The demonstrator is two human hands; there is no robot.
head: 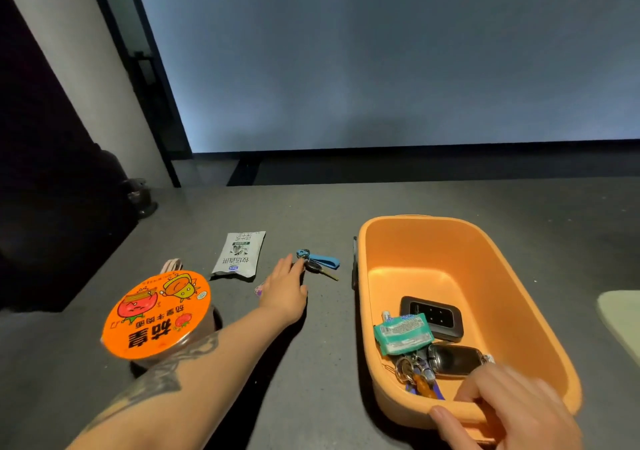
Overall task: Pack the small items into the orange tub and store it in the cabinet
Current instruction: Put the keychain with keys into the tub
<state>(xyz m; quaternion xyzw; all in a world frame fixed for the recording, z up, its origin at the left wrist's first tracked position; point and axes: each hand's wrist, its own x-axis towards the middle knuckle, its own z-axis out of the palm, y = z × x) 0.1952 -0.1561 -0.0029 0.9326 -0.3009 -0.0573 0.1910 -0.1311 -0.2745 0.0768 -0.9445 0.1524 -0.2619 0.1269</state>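
The orange tub [467, 276] stands on the grey desk [311, 363], right of centre. The right hand [512, 411] grips its near rim, thumb outside, fingers curled inside. The left hand [285, 292] reaches forward, fingers extended, fingertips touching the blue-strapped keys [317, 264] left of the tub. Inside the tub lie a black device [431, 316], a green packet [403, 333] and a key fob [453, 359].

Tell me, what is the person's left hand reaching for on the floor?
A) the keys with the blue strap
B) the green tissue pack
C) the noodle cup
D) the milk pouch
A: the left hand stretches out with its fingertips at the keys with the blue strap.
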